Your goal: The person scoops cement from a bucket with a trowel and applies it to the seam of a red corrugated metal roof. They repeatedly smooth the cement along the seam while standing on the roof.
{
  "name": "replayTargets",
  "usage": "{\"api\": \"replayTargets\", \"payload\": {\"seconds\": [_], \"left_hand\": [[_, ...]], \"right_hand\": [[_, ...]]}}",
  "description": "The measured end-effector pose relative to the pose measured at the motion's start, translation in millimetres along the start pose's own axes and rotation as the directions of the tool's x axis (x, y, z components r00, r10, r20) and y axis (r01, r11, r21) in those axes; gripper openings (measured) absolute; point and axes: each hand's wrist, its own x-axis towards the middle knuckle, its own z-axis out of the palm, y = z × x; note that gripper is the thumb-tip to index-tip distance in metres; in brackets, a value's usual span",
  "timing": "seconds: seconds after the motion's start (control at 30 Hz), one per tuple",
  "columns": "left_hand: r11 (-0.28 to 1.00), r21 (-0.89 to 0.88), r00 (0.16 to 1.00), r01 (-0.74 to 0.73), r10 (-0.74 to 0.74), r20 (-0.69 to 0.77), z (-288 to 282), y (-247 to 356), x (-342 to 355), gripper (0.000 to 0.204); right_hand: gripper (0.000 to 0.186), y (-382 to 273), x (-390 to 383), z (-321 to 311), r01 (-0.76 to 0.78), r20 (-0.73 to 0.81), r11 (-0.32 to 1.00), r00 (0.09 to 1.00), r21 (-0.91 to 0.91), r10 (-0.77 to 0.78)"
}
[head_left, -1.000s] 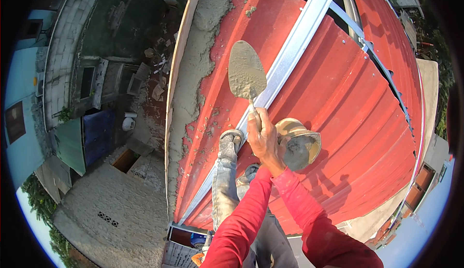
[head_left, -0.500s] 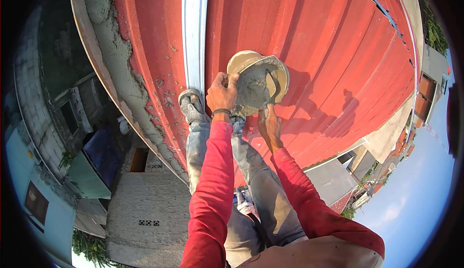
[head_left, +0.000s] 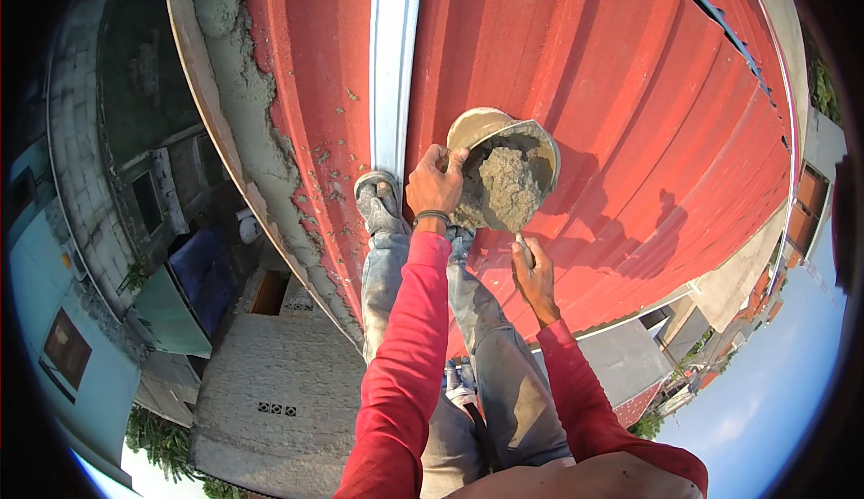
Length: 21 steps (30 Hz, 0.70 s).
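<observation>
My left hand (head_left: 434, 186) is closed on the rim of a tan, bowl-like container (head_left: 475, 125) with wet grey mortar inside. The container is tilted toward me above the red roof. In my right hand (head_left: 535, 281) is the handle of a trowel (head_left: 518, 239). A thick heap of mortar (head_left: 510, 186) covers the trowel's blade, over the container's near side, so the blade itself is hidden.
Ribbed red metal roofing (head_left: 504, 40) spreads under my feet, with a pale metal strip (head_left: 393, 76) running away from me. Along the left edge lies a band of wet mortar (head_left: 243, 107) beside a raised lip. Beyond that edge, buildings (head_left: 279, 382) stand far below.
The trowel has turned and come up with a heap of mortar on it; before, its blade stood in the container. My view has shifted slightly left.
</observation>
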Motion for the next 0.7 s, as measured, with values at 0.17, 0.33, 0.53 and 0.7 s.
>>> {"api": "replayTargets", "payload": {"seconds": [0.17,0.33,0.53,0.7], "left_hand": [[0.995,-0.096,1.0,-0.025,0.026,0.014,2,7,-3,0.055],[0.99,-0.128,0.995,-0.055,0.043,-0.092,8,-8,-10,0.045],[0.978,-0.208,1.0,-0.021,0.024,0.009,27,-25,-10,0.052],[0.98,-0.198,0.998,-0.006,-0.005,-0.056,24,-24,-19,0.052]], "right_hand": [[0.019,-80,-28,-39,-0.002,0.134,0.994,0.991,0.114,-0.013],[0.02,-184,-15,7,0.089,0.23,0.99,0.967,0.106,-0.112],[0.019,-251,79,145,0.21,0.341,0.921,0.883,0.329,-0.323],[0.029,-305,129,288,0.407,0.26,0.879,0.846,0.248,-0.465]]}}
